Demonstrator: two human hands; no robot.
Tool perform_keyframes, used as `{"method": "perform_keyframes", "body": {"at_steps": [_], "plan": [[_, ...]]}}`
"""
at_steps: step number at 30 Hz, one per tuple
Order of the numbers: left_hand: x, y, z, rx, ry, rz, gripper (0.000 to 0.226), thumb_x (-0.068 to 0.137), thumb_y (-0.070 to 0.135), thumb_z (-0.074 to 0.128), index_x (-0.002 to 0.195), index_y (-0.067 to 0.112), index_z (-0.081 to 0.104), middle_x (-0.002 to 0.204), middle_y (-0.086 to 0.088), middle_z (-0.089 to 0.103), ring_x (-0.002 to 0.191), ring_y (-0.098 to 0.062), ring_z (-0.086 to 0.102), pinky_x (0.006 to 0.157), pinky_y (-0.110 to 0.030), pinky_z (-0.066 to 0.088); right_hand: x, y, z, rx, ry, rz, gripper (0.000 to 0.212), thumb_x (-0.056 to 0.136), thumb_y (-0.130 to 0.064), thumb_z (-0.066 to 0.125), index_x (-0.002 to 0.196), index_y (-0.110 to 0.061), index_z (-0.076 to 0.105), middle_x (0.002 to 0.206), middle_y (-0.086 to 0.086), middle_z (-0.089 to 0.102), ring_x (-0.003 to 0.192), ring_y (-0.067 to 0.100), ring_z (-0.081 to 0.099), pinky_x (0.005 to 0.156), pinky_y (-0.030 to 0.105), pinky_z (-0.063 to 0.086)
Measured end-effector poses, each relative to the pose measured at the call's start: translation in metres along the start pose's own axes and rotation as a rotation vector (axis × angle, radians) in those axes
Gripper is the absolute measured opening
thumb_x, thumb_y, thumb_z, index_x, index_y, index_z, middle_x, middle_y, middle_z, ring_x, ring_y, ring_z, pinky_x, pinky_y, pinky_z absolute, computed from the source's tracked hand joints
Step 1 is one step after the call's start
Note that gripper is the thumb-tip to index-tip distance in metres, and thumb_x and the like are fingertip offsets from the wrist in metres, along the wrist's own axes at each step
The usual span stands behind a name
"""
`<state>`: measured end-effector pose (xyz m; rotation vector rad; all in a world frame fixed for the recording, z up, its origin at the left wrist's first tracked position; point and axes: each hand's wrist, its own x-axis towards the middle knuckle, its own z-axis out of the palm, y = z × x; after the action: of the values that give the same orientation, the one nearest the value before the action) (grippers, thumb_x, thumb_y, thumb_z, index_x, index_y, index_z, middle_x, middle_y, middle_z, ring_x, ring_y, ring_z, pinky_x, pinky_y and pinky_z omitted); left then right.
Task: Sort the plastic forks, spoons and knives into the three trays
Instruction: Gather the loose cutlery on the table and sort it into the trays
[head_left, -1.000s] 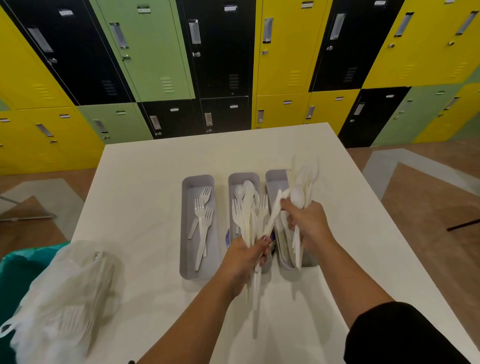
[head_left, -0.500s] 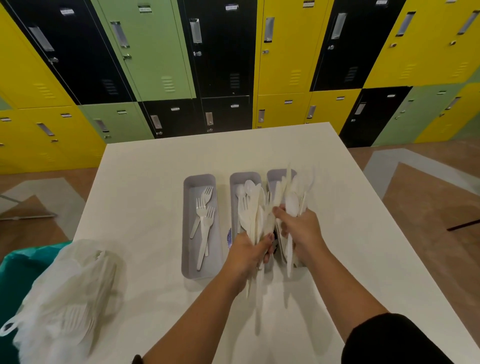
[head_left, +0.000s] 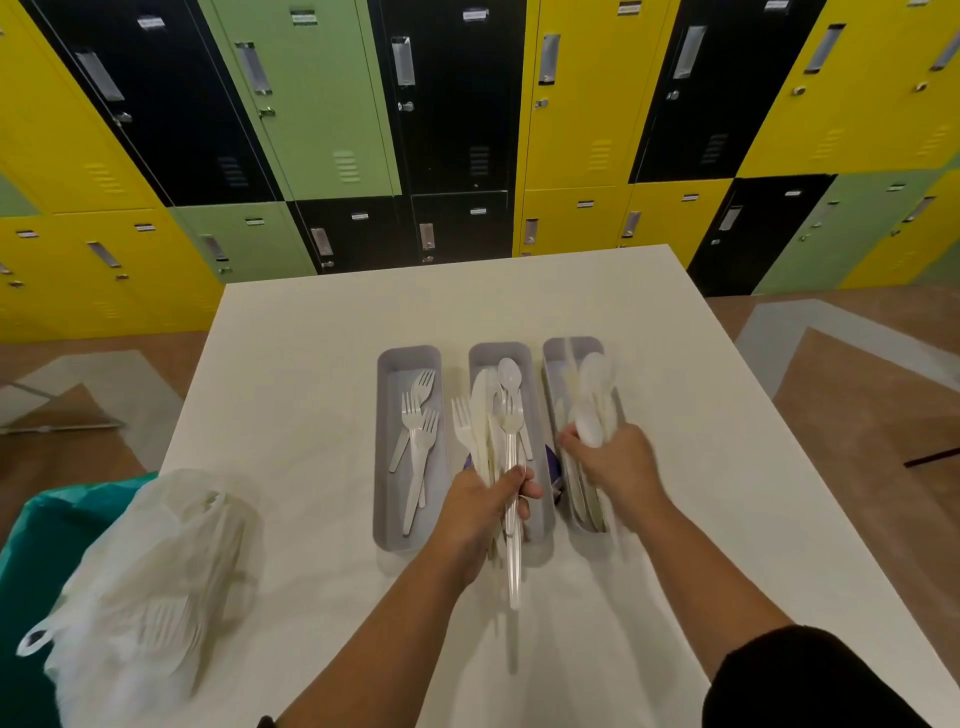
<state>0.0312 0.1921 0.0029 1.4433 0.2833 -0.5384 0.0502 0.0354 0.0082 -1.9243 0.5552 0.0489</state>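
Three grey trays stand side by side on the white table (head_left: 291, 415). The left tray (head_left: 385, 525) holds several white forks (head_left: 418, 431). My left hand (head_left: 480, 506) grips a mixed bunch of white cutlery (head_left: 498, 415), with forks, a spoon and knives fanned above the middle tray (head_left: 540, 540). My right hand (head_left: 618, 467) grips a bundle of spoons (head_left: 595, 400) over the right tray (head_left: 550, 358), whose inside is largely hidden by hand and bundle.
A translucent plastic bag (head_left: 150, 587) with more white cutlery lies at the table's near left, over a teal bin (head_left: 31, 540). Yellow, green and black lockers (head_left: 467, 130) line the wall behind the table. Bare table lies right of the trays.
My right hand has pulled away from the left hand's bunch, moving right and down with its spoons over the right tray. The left hand stays over the middle tray.
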Motion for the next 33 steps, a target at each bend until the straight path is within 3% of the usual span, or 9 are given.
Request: {"method": "perform_keyframes", "body": {"at_steps": [3,5,10,13,16,21,26,31,33], "plan": [[-0.002,-0.001,-0.002,0.013,-0.054,0.038,0.020,0.094,0.021,0.053,0.105,0.013,0.067,0.067,-0.001,0.068,0.051,-0.008,0.055,0.057,-0.023,0.048,-0.020,-0.009,0.022,0.127,-0.213,0.071,0.013,0.081,-0.019,0.071,0.084,-0.006,0.069,0.062,0.009,0.063,0.055,0.019,0.058,0.056,0.026,0.050],[-0.005,0.001,-0.004,0.035,-0.076,0.057,0.020,0.095,0.021,0.053,0.103,0.011,0.068,0.068,-0.002,0.067,0.052,-0.009,0.056,0.059,-0.024,0.049,-0.025,-0.017,0.029,0.194,-0.248,0.118,0.017,0.083,-0.020,0.070,0.080,-0.003,0.065,0.053,0.011,0.058,0.046,0.024,0.055,0.055,0.030,0.051],[-0.011,0.003,-0.016,0.046,-0.067,0.041,0.022,0.095,0.022,0.053,0.103,0.008,0.067,0.078,-0.005,0.072,0.056,-0.010,0.061,0.054,-0.022,0.049,-0.018,-0.028,0.039,0.380,-0.216,0.245,0.011,0.081,-0.013,0.071,0.076,-0.008,0.062,0.048,0.007,0.055,0.034,0.022,0.046,0.044,0.030,0.045],[-0.013,0.004,-0.025,-0.016,-0.029,0.030,0.023,0.095,0.023,0.052,0.104,0.007,0.066,0.087,-0.010,0.074,0.065,-0.013,0.068,0.064,-0.029,0.056,-0.010,-0.030,0.047,0.396,-0.146,0.242,0.011,0.080,-0.015,0.071,0.074,-0.010,0.063,0.051,0.005,0.052,0.040,0.016,0.046,0.046,0.026,0.043],[-0.015,0.002,-0.038,-0.036,0.035,0.021,0.022,0.095,0.021,0.051,0.097,0.007,0.068,0.079,-0.009,0.074,0.066,-0.016,0.069,0.065,-0.030,0.057,-0.003,-0.034,0.060,0.456,-0.114,0.234,0.009,0.081,-0.013,0.071,0.080,-0.009,0.063,0.057,0.003,0.055,0.046,0.012,0.048,0.050,0.025,0.043],[-0.016,0.001,-0.063,0.011,0.124,0.009,0.020,0.091,0.012,0.058,0.098,-0.005,0.066,0.074,-0.010,0.073,0.059,-0.014,0.067,0.058,-0.021,0.054,0.004,-0.047,0.086,0.486,-0.132,0.224,0.014,0.085,-0.011,0.066,0.073,-0.012,0.059,0.059,0.002,0.052,0.042,0.009,0.043,0.041,0.020,0.036],[-0.014,0.004,-0.091,0.078,0.269,0.052,0.013,0.091,0.008,0.056,0.093,-0.001,0.065,0.067,-0.005,0.071,0.048,-0.007,0.064,0.049,-0.019,0.052,0.012,-0.061,0.113,0.519,-0.040,0.196,0.009,0.089,-0.016,0.060,0.091,-0.008,0.062,0.063,0.002,0.054,0.045,0.011,0.043,0.037,0.017,0.035],[0.001,0.009,-0.104,0.097,0.386,0.084,0.021,0.092,0.011,0.054,0.075,0.012,0.065,0.072,-0.007,0.072,0.058,-0.015,0.067,0.067,-0.034,0.059,0.005,-0.062,0.127,0.234,-0.147,0.078,0.006,0.086,-0.019,0.064,0.085,-0.013,0.062,0.072,0.005,0.061,0.055,0.015,0.053,0.052,0.027,0.044],[0.010,0.012,-0.105,0.192,0.417,0.091,0.021,0.093,0.018,0.053,0.083,0.006,0.068,0.079,-0.011,0.073,0.070,-0.024,0.070,0.076,-0.041,0.059,0.001,-0.060,0.129,0.150,-0.145,0.030,0.007,0.085,-0.020,0.065,0.082,-0.015,0.060,0.077,0.006,0.062,0.067,0.020,0.058,0.065,0.035,0.052]]}}
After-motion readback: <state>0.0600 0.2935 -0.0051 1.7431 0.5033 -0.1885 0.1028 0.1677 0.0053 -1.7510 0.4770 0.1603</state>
